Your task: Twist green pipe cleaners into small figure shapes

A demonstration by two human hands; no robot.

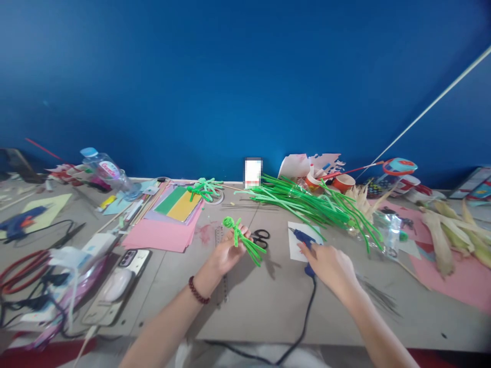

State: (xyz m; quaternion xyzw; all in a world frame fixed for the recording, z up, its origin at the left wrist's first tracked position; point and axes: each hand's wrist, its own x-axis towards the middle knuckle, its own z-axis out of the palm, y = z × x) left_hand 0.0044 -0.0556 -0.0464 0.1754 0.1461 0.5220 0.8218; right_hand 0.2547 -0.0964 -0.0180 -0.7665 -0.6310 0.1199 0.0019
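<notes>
My left hand [229, 251] is closed around a small figure twisted from green pipe cleaners [238, 234]. Its coiled end points up and several loose stems hang to the right. Right behind that hand lie black-handled scissors [262, 236], partly covered. My right hand [328, 263] has its fingers round a blue glue gun [307, 238], whose nozzle points left over a white sheet [294, 251]. From the gun's handle a black cord [308, 313] drops past the table's front edge. A clear ruler [219, 240] lies partly under my left forearm.
Green pipe cleaners [303, 203] lie heaped at the back right, before paper cups [342, 182]. Pink paper [161, 235] sits left of centre. Further left are a phone [100, 311], cables [23, 276], a bottle [109, 171] and a second glue gun [17, 225]. Corn husks [441, 235] lie right.
</notes>
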